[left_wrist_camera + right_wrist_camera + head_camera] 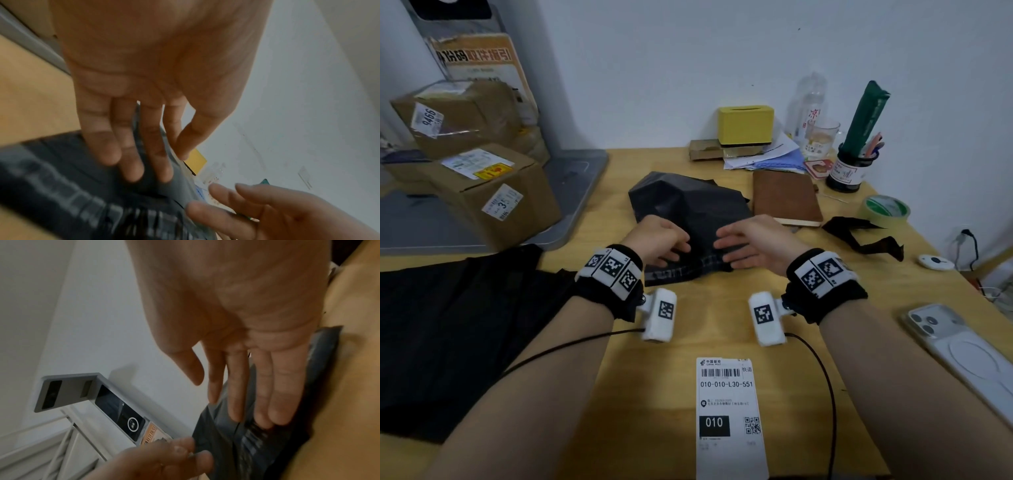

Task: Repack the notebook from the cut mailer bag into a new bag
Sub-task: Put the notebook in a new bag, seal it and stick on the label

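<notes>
A crumpled dark grey mailer bag [688, 205] lies mid-table, its printed near edge towards me. My left hand [676, 250] and right hand [727, 248] both sit at that near edge, close together. In the left wrist view the left hand [144, 154] has straight fingers lying on the bag [72, 186], thumb beside the film's edge. In the right wrist view the right hand [257, 394] touches the bag [226, 443] with straight fingertips, thumb held apart. The brown notebook [786, 197] lies bare on the table right of the bag. A flat black bag [448, 325] lies at the left.
A shipping label [729, 411] lies near me. A phone [962, 356] sits at the right edge, and a cut black strip [859, 236] and tape roll [887, 209] lie right of the notebook. Cardboard boxes [493, 192] stand at the left, with desk clutter along the back wall.
</notes>
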Tool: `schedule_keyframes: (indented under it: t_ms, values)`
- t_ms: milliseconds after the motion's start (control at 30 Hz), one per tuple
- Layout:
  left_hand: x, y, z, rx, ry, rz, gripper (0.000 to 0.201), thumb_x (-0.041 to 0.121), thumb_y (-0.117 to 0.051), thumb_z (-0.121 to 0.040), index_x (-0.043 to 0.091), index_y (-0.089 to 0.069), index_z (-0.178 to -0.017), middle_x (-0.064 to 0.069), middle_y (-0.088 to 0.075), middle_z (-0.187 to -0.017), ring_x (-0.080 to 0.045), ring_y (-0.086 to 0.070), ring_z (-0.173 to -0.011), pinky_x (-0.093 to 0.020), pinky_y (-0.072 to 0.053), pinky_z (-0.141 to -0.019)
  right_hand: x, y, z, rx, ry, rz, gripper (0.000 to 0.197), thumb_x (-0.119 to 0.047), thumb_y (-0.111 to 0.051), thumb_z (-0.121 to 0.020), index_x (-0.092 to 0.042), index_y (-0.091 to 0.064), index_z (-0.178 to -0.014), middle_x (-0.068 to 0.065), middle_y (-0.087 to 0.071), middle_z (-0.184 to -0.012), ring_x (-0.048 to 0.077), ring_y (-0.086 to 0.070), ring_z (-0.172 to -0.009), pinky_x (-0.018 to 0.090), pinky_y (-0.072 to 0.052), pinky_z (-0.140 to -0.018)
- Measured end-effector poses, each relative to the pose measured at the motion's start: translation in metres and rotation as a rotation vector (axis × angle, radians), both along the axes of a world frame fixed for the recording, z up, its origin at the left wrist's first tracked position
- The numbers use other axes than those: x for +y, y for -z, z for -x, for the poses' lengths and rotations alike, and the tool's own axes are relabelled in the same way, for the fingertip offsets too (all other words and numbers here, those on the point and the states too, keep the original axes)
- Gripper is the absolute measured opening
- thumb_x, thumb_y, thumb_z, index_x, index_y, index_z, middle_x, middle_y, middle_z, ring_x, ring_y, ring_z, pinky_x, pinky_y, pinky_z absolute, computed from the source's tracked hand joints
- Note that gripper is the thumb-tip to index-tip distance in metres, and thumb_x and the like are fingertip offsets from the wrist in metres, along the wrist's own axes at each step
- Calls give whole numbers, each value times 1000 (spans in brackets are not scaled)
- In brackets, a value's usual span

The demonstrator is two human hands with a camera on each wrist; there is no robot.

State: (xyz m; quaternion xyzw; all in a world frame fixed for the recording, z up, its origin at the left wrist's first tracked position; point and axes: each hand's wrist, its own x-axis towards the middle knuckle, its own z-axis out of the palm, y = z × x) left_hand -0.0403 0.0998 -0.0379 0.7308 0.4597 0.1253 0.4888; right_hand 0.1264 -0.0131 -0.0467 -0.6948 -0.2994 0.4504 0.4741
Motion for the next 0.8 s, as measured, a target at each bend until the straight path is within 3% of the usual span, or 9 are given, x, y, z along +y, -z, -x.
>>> schedule_keyframes:
  t_ms: [133,267,333,400,500,567,600,700,800]
  values:
    - [-10,15,0,38,33,119,13,24,-59,-96,20,-68,-104,3,-75,-98,-19,-68,-98,-37,-54,-89,0,13,0,-39,-58,114,30,-31,-57,-103,-8,-70,-117,9,-75,-114,30,-70,-105,42,-58,-92]
    - [-7,22,9,-12,-95,29,15,13,-60,-93,17,-71,-102,1,-69,-103,-19,-62,-101,-32,-50,-86,1,12,2,-36,-62,169,32,-30,-56,-104,-4,-67,-119,9,-74,-117,29,-66,-97,33,-53,-75]
    - [-2,23,17,-31,-180,-10,17,7,-61,-91,16,-70,-102,-4,-66,-110,-23,-59,-109,-34,-48,-97,3,10,2,-47,-72,182,34,-31,-55,-104,-3,-66,-121,9,-73,-118,30,-64,-94,32,-50,-71]
    - [2,23,27,-8,-240,-12,27,7,-62,-90,16,-66,-114,-7,-62,-122,-26,-56,-117,-42,-46,-104,5,10,3,-60,-80,186,35,-31,-56,-103,-2,-65,-121,11,-73,-119,31,-65,-92,31,-49,-69]
    - [6,24,39,-22,-317,55,43,5,-60,-91,17,-52,-131,-7,-54,-126,-28,-53,-116,-46,-53,-93,8,10,5,-71,-80,190,36,-31,-57,-103,-1,-65,-120,12,-72,-120,31,-66,-90,31,-50,-67]
    - [4,23,44,-99,-344,157,44,1,-56,-94,17,-46,-133,-12,-55,-121,-28,-59,-104,-39,-57,-77,9,11,5,-77,-81,191,36,-31,-58,-102,-1,-65,-119,12,-72,-120,31,-67,-88,31,-50,-67]
    - [2,23,46,-136,-348,214,42,0,-53,-96,15,-44,-134,-14,-57,-117,-27,-62,-98,-37,-56,-74,9,11,6,-79,-82,191,35,-31,-58,-102,-1,-65,-119,12,-72,-120,30,-67,-87,31,-50,-66]
    - [-1,27,50,-182,-359,298,43,-4,-53,-96,10,-42,-136,-17,-59,-116,-32,-66,-101,-40,-58,-79,9,12,6,-84,-93,202,36,-31,-57,-103,-1,-65,-121,11,-71,-122,29,-67,-90,31,-50,-69]
    - [-2,35,52,-232,-379,259,38,-5,-59,-91,7,-51,-127,-21,-61,-117,-32,-65,-107,-40,-59,-83,8,12,6,-84,-105,206,36,-32,-58,-102,-2,-65,-121,10,-71,-123,29,-66,-93,32,-51,-70]
